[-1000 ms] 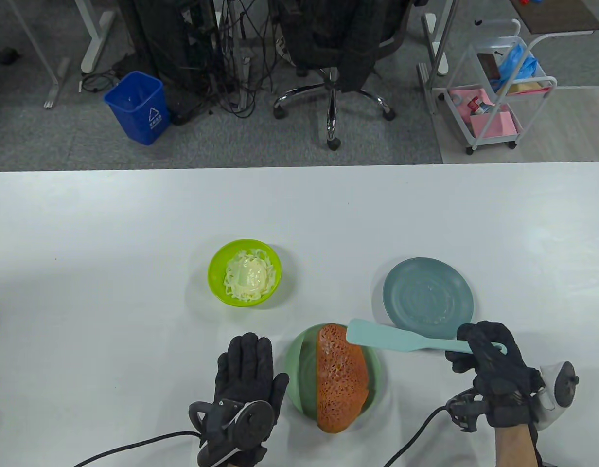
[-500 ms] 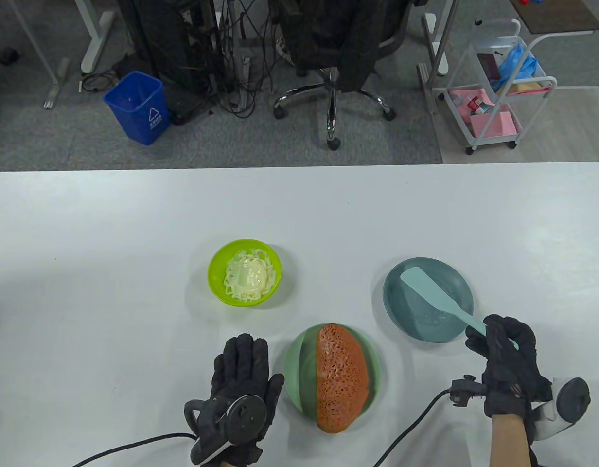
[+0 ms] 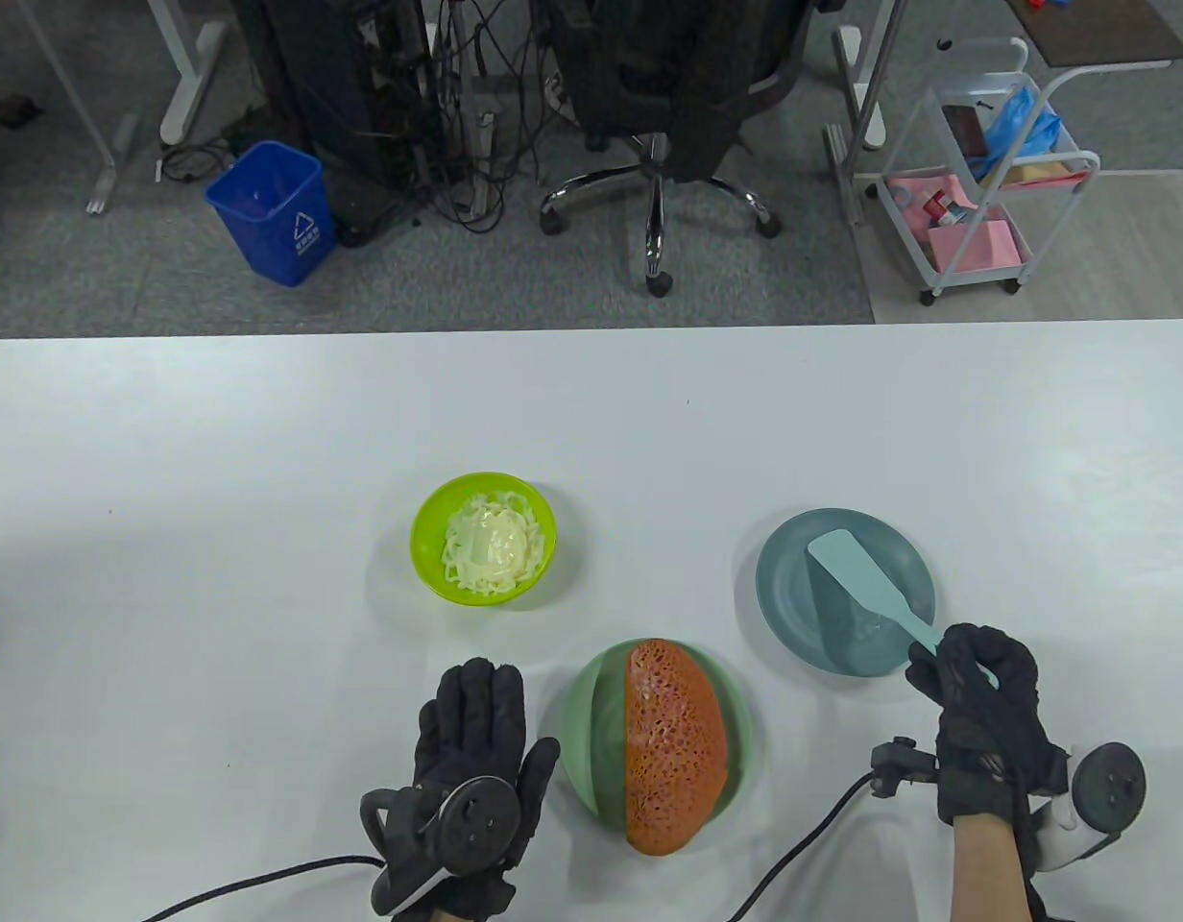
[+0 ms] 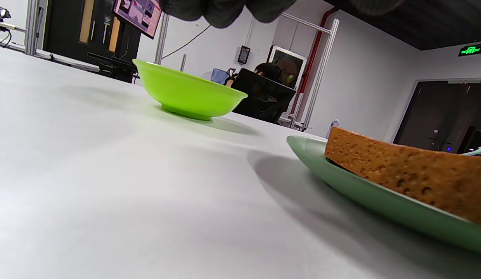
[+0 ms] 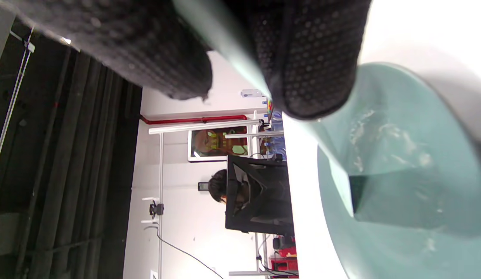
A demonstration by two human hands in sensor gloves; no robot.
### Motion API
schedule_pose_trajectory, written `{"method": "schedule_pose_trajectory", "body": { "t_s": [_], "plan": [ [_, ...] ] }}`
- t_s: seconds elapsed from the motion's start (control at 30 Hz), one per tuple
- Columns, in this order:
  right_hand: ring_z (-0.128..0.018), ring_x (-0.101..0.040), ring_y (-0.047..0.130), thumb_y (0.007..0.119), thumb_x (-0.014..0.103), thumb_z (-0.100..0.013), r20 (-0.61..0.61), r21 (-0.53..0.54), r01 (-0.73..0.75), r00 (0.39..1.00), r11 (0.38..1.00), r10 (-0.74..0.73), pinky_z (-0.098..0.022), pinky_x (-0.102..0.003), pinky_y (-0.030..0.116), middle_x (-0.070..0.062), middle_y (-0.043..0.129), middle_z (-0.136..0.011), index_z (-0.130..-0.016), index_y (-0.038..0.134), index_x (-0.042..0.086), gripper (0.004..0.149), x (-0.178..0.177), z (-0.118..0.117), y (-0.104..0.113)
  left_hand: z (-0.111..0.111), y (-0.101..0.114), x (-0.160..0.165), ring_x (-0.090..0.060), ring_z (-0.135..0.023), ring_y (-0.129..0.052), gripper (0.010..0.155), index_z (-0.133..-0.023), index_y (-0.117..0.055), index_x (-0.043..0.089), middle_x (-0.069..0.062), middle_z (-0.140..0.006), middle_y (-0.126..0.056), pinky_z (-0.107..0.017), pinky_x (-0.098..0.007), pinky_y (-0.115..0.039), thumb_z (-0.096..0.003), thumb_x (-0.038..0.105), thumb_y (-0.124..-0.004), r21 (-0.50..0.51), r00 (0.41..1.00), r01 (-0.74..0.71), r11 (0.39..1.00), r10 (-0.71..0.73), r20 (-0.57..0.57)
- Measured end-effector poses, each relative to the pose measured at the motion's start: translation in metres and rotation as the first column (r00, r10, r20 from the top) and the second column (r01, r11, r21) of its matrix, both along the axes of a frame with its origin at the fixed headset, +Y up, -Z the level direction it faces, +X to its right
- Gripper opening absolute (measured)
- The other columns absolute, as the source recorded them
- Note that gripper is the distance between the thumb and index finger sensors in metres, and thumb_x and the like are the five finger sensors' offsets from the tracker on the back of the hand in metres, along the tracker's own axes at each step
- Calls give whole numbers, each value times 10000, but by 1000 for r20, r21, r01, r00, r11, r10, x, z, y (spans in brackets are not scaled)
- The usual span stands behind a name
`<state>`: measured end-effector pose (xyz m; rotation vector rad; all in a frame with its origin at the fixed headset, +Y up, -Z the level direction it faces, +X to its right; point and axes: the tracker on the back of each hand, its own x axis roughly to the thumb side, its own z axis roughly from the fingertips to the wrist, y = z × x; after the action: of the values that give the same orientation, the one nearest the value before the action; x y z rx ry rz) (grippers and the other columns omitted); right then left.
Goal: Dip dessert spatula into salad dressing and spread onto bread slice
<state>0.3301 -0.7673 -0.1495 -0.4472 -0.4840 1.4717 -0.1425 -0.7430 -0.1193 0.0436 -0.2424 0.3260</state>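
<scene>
My right hand (image 3: 976,701) grips the handle of the light teal spatula (image 3: 856,573), whose blade hangs over the grey-blue plate (image 3: 793,586). In the right wrist view my fingers (image 5: 302,58) pinch the handle with the plate (image 5: 419,174) below. The brown bread slice (image 3: 673,744) lies on the green plate (image 3: 591,730) at front centre; both show in the left wrist view, the slice (image 4: 411,170) on the plate (image 4: 341,182). The lime bowl (image 3: 433,567) with pale dressing (image 3: 491,549) stands to the left; it shows in the left wrist view (image 4: 186,95). My left hand (image 3: 476,740) rests flat on the table beside the green plate, holding nothing.
The white table (image 3: 217,461) stretches wide on all sides. Beyond its far edge stand a blue bin (image 3: 275,211), an office chair (image 3: 659,125) and a white cart (image 3: 985,182). Cables run from both hands to the front edge.
My right hand swung the spatula from over the bread slice to the right, over the grey-blue plate, and lowered it a little. My left hand stayed flat on the table.
</scene>
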Motion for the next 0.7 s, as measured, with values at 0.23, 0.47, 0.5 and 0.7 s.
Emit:
{"method": "schedule_pose_trajectory", "body": {
  "t_s": [0.23,0.47,0.5,0.7],
  "plan": [
    [-562,-424,980,1005,240,-500,-65,-177,-241,970,954,233,-367,-399,920,-241,661,-958,-923,712,157,521,0,8,16,-1,1,0,-518,-1098,-399,775,-1184,-357,120,-250,-1201,-320,-757,-622,-387,-593,594,-521,16,1000,11,1000,-11,3],
    [-338,-355,1019,1013,285,-500,-184,-302,-455,890,838,418,-179,-335,907,-280,743,-840,-939,720,128,551,-10,16,24,0,1,0,-519,-1099,-382,805,-1181,-293,109,-252,-1200,-297,-757,-622,-382,-592,600,-539,22,1000,12,1000,-12,-3],
    [-332,-352,1020,1007,297,-504,-216,-328,-495,868,804,447,-175,-332,906,-280,744,-837,-948,711,128,560,-13,17,25,0,1,0,-519,-1098,-385,812,-1178,-281,101,-254,-1199,-295,-757,-622,-382,-592,601,-538,27,1000,12,1000,-11,-4],
    [-268,-325,1021,991,325,-509,-354,-395,-651,759,648,546,-118,-315,895,-274,789,-769,-966,690,93,594,-30,19,22,0,0,0,-523,-1096,-376,812,-1173,-274,91,-257,-1197,-287,-757,-624,-379,-594,591,-545,27,1000,9,1000,-9,-7]
  ]
}}
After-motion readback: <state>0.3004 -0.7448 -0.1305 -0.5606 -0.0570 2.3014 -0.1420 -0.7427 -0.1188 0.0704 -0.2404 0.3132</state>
